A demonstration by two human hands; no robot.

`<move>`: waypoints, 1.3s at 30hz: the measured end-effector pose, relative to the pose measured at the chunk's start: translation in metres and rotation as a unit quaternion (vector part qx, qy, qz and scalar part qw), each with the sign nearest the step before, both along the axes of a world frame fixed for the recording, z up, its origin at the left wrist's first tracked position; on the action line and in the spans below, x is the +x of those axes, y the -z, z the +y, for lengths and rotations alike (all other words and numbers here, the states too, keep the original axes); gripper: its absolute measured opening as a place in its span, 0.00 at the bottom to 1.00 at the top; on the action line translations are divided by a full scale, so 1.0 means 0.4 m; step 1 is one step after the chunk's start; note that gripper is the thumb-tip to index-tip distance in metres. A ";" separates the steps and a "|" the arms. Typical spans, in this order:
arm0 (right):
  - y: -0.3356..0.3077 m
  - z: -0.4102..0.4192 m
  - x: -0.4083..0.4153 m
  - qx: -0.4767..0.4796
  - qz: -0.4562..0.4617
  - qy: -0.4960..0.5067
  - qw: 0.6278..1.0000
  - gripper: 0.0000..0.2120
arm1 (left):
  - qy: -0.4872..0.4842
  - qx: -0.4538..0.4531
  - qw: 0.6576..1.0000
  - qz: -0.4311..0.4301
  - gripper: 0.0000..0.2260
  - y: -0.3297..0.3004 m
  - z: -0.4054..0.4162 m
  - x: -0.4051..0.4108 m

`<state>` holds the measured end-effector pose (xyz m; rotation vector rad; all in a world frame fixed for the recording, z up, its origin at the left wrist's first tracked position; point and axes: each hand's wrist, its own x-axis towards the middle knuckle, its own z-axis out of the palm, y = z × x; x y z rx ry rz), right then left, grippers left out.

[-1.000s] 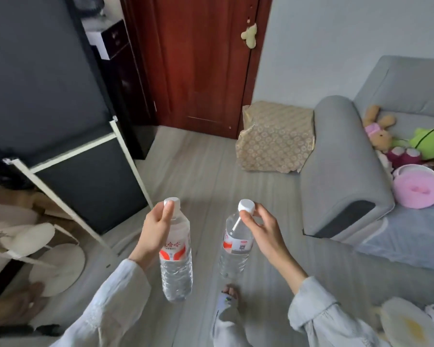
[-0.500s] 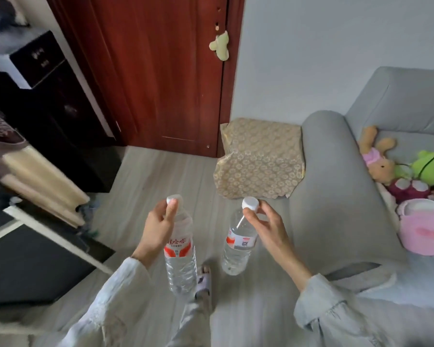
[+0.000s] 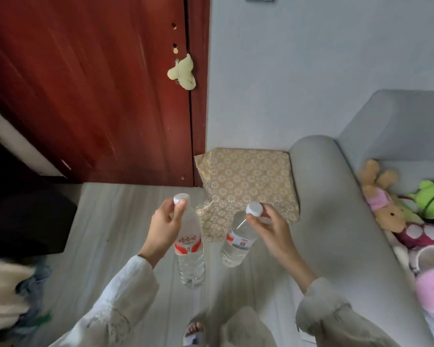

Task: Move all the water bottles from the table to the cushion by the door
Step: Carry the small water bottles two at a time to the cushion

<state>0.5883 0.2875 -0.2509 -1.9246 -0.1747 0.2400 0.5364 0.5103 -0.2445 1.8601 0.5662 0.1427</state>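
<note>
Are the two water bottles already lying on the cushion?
No, the left hand and the right hand each hold a bottle by its neck, above the floor in front of the cushion.

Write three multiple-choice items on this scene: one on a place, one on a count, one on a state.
1. Where does the patterned cushion lie?
A. on the sofa
B. on the floor between door and sofa
C. on a table

2. How many water bottles are carried?
A. one
B. two
C. three

3. How is the right bottle held?
A. by its cap
B. round its base
C. under an arm

Key: B, it lies beside the red door; B, the left hand holds the left bottle, the right hand another; A, fingers pinch the cap.
</note>
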 end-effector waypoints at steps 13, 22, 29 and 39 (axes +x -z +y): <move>0.168 0.022 0.752 -0.128 -0.026 -0.086 0.988 0.18 | -0.013 0.109 0.990 0.083 0.15 0.172 0.011 0.683; 0.323 0.103 1.138 -0.264 -0.036 -0.220 0.938 0.20 | 0.003 0.125 0.984 0.126 0.19 0.321 0.037 1.078; 0.475 0.190 1.319 -0.213 0.049 -0.143 0.965 0.16 | 0.006 0.134 0.978 0.159 0.20 0.469 0.056 1.286; 0.566 0.271 1.446 -0.148 0.087 -0.083 0.982 0.16 | -0.006 0.122 0.984 0.129 0.14 0.562 0.075 1.449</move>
